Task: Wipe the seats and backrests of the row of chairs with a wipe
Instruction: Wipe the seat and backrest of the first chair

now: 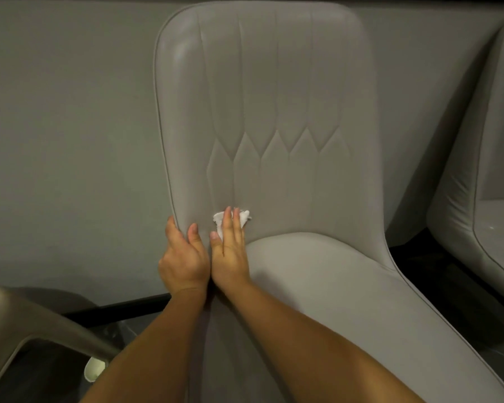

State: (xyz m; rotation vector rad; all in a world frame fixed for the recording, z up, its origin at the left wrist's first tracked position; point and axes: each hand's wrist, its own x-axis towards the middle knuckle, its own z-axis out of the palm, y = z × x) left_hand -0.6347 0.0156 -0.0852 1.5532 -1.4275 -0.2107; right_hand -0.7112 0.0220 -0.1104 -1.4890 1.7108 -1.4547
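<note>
Grey wall point(70, 141) behind a grey padded chair point(274, 112), its seat point(346, 301) running toward the lower right. Second chair point(483, 199) at right edge, another chair's frame point(21, 324) lower left. Left hand point(184, 257) grips the backrest's left edge, thumb in front, fingers wrapped behind. Right hand point(230, 251), fingers straight, presses a crumpled white wipe point(220, 221) flat against the low backrest just above the seat.
</note>
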